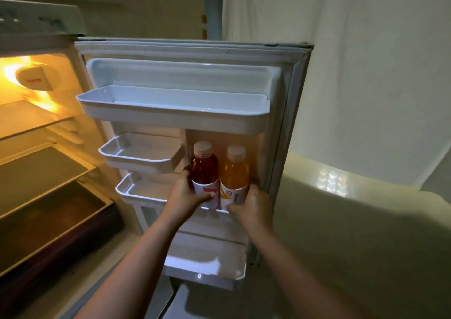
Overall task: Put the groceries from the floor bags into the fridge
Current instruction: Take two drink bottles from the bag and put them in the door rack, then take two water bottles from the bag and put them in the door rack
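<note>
The fridge door point(280, 128) stands wide open in front of me. A red drink bottle point(204, 169) and an orange drink bottle point(234, 172), both with pale caps and white labels, stand upright side by side in a door shelf point(139, 194) on its right part. My left hand point(186, 196) grips the red bottle around its label. My right hand point(253, 205) grips the lower part of the orange bottle. The bottles' bases are hidden behind my hands.
The long top door shelf point(170, 113) and a small left door shelf point(136, 157) hold nothing; another door shelf point(207, 260) lies below my arms. The lit fridge interior point(36, 172) with glass shelves is at left. A white curtain point(366, 74) hangs at right.
</note>
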